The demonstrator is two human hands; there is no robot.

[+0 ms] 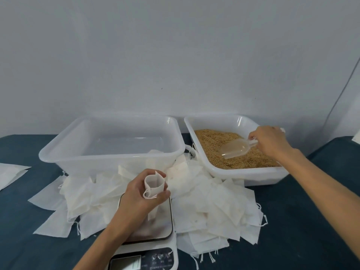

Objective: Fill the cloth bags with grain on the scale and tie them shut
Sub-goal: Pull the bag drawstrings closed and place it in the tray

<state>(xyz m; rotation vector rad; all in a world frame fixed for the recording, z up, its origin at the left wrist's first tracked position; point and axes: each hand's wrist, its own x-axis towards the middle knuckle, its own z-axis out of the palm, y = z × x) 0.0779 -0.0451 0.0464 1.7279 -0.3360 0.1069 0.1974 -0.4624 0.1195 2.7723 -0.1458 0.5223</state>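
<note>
Scooping grain [214, 139], bag [153, 185] held open

A makeshift packing station rather than a kitchen: a bare grey wall [175, 55] backs a table [311, 221] under dark blue cloth. Along its far edge stand two white plastic tubs [109, 152], one holding grain [214, 141]; a digital scale [152, 248] sits at the near edge amid loose cloth bags [214, 203].

Two glossy translucent white plastic tubs [112, 151], clear smooth plastic scoop [236, 148], matt white cloth bags [214, 207], glossy-topped scale [155, 227], matt dark blue tablecloth [292, 221], coarse tan grain [214, 139].
</note>
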